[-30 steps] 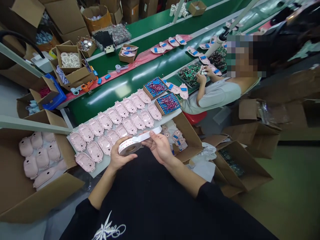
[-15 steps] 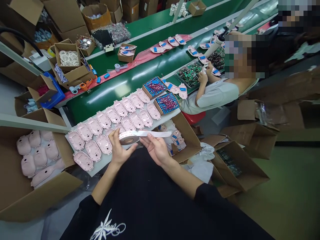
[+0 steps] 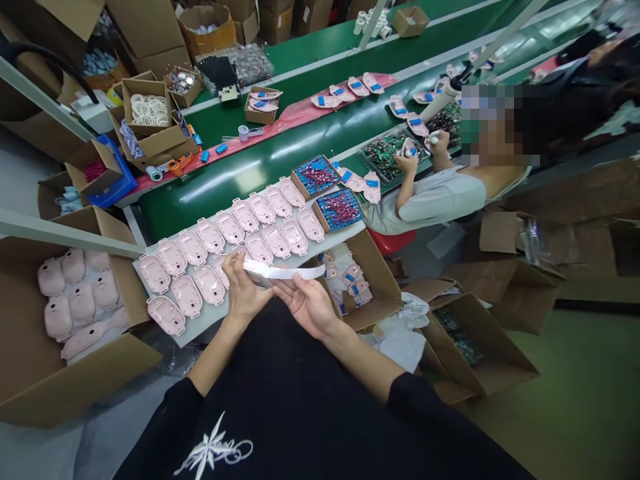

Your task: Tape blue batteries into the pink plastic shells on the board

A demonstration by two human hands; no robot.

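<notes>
My left hand (image 3: 245, 288) is closed around a roll of white tape (image 3: 256, 271), which is seen nearly edge-on. A loose white strip (image 3: 293, 273) runs from the roll to the right. My right hand (image 3: 311, 305) pinches this strip between thumb and fingers, and its end sticks out past the thumb. Just beyond my hands, pale pink plastic shells (image 3: 209, 284) lie hollow side up in two rows on a white board (image 3: 194, 327). My hands hide some of the nearer shells.
Two boxes of blue parts with red wires (image 3: 339, 209) stand at the board's far end. An open carton of pink shells (image 3: 80, 300) is at left, another carton (image 3: 383, 280) at right. Beyond runs a green conveyor (image 3: 240, 167). A co-worker (image 3: 440, 187) sits at right, handling a pink part.
The roll has tipped from showing its face and core to nearly edge-on. The strip's end now reaches less far right. The co-worker's hands have moved and hold a pink part with blue on it.
</notes>
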